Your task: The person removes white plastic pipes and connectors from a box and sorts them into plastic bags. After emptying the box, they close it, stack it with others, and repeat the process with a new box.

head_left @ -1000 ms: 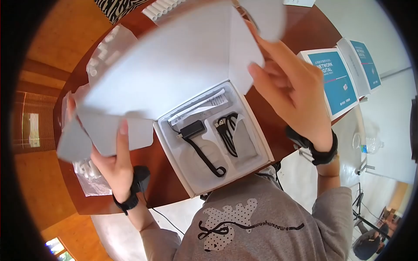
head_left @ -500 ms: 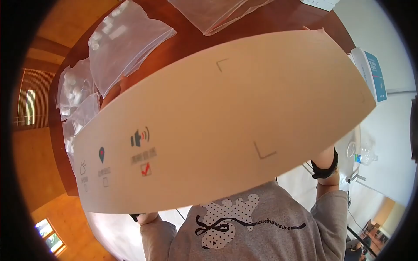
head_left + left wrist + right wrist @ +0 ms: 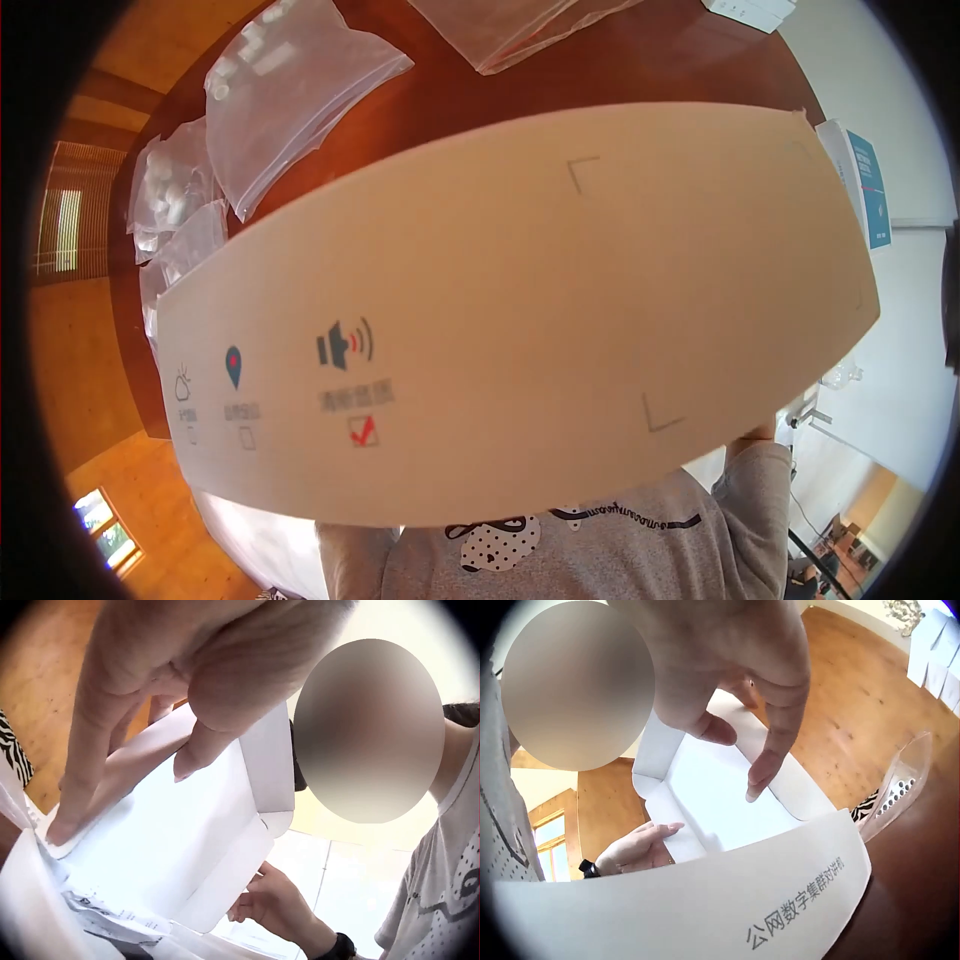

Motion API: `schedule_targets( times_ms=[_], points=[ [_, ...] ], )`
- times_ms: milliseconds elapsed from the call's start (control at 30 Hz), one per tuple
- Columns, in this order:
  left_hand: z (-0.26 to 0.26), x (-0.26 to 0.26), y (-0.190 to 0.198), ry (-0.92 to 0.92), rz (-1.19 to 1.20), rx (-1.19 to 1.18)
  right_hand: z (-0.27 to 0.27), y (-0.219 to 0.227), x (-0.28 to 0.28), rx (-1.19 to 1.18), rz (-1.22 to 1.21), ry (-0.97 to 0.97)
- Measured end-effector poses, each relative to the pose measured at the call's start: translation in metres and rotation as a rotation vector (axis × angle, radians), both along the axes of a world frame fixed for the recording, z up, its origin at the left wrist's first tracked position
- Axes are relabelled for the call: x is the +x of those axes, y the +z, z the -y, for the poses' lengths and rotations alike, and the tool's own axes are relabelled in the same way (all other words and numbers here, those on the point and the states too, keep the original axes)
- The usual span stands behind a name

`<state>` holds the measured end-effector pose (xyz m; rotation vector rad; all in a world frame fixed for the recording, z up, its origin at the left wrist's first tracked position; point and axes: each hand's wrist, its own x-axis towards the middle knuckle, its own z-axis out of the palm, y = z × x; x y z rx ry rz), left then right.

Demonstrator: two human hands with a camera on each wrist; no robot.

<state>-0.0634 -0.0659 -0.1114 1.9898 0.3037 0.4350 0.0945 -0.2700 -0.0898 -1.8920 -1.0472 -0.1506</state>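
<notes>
In the head view, the raised white box lid (image 3: pixel 480 330) faces me with its printed outer side and hides both hands and the box interior. My left hand (image 3: pixel 202 667) grips one side flap of this lid in the left wrist view, thumb and fingers spread along it. Toward the opposite flap, my right hand (image 3: pixel 735 667) holds the lid in the right wrist view, fingertips over its inner side. A box wall (image 3: pixel 802 907) with dark printed characters stands in front. Low in the left wrist view, a crumpled printed paper (image 3: pixel 112 915) shows inside the box.
Clear plastic bags (image 3: pixel 300 90) with white pieces lie on the brown table (image 3: pixel 560 60) at the left. A blue-and-white box (image 3: pixel 866 185) stands at the right edge, and a small white box (image 3: pixel 752 10) at the far right.
Both hands have swung the lid up toward my head, so its outside now covers the open box with its black device and cables. In the last half second it shifted slightly lower and rightward.
</notes>
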Motion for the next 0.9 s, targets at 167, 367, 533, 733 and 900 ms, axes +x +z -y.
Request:
schedule_targets(
  times_ms=[167, 367, 533, 733, 900],
  points=[
    [-0.003, 0.002, 0.004, -0.037, 0.004, -0.011, 0.007, -0.002, -0.003, -0.011, -0.090, 0.050],
    [-0.015, -0.051, 0.024, -0.385, -0.122, 0.124, 0.050, 0.002, -0.003, -0.158, -0.262, 0.230],
    [0.007, -0.077, 0.005, -0.096, -0.307, -0.563, 0.056, -0.022, -0.028, -0.140, -0.640, 0.311],
    [0.027, -0.051, -0.036, 0.000, -0.052, -0.112, 0.034, -0.033, -0.030, -0.230, -0.412, 0.037],
    [0.042, -0.068, -0.027, 0.276, -0.088, -0.282, 0.047, -0.019, -0.048, -0.124, -0.624, -0.231]
  ],
)
